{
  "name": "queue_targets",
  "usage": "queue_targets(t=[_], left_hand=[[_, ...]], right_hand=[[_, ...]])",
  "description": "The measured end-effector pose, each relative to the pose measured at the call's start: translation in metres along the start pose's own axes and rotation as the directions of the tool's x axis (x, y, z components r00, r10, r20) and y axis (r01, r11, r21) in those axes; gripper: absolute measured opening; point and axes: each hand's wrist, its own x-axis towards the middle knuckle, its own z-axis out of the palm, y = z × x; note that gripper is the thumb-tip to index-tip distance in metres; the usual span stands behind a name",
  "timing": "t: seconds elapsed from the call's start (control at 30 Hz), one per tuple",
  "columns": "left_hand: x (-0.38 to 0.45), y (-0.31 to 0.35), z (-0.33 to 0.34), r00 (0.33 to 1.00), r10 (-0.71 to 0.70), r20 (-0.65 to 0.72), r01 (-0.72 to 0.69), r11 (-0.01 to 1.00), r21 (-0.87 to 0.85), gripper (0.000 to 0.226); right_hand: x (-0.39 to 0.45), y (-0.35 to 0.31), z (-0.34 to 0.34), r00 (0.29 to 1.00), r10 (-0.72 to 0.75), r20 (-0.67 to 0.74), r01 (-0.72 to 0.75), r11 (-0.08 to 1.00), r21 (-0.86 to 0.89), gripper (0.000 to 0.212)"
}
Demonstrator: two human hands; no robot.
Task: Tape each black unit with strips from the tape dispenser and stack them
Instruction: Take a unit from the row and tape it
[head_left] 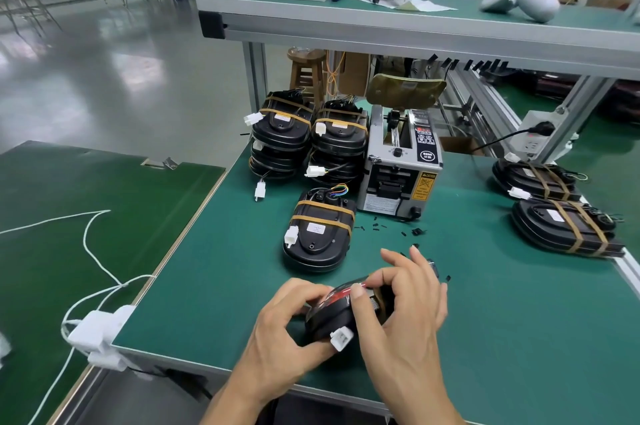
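Green bench [485, 286] — taped stacks [308, 137] | dispenser [398, 171] | both hands [398, 313] gripping unit [329, 317]

Factory floor, assembly workbench [485, 303], tape dispenser [398, 168]

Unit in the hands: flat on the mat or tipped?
Tipped. The unit is held on edge off the mat, gripped by left hand and right hand, connector at its low end.

Both hands close together, left hand [287, 317] and right hand [401, 306] curled.
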Motion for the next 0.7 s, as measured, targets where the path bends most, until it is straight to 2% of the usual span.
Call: queue_targets(t=[0.23, 0.3, 0.37, 0.47, 0.57, 0.7], left_hand=[[0.0, 0.001, 0.0, 1.0, 0.014, -0.008, -0.014, 1.0, 0.001, 0.046], [0.0, 0.001, -0.001, 1.0, 0.013, -0.007, -0.013, 1.0, 0.009, 0.046], [0.0, 0.001, -0.001, 1.0, 0.012, -0.004, -0.012, 1.0, 0.015, 0.046], [0.0, -0.001, -0.001, 1.0, 0.012, 0.006, -0.012, 1.0, 0.011, 0.046], [0.0, -0.003, -0.002, 1.0, 0.024, 0.002, -0.024, 1.0, 0.009, 0.045], [0.002, -0.001, -0.001, 0.999, 0.046, -0.018, -0.046, 0.999, -0.011, 0.045]], right_hand=[[0.008, -0.006, -0.013, 0.998, 0.063, -0.011, -0.063, 0.998, 0.017, 0.005], [0.028, -0.007, -0.026, 0.997, 0.031, -0.072, -0.032, 0.999, -0.01, 0.003], [0.063, -0.006, -0.044, 0.997, 0.036, -0.073, -0.036, 0.999, 0.002, 0.009], [0.128, 0.004, -0.054, 0.969, 0.245, 0.047, -0.249, 0.961, 0.124, 0.014], [0.173, 0.025, -0.035, 0.877, 0.46, 0.139, -0.48, 0.85, 0.216, 0.018], [0.193, 0.041, -0.008, 0.79, 0.593, 0.157, -0.607, 0.716, 0.345, 0.02]])
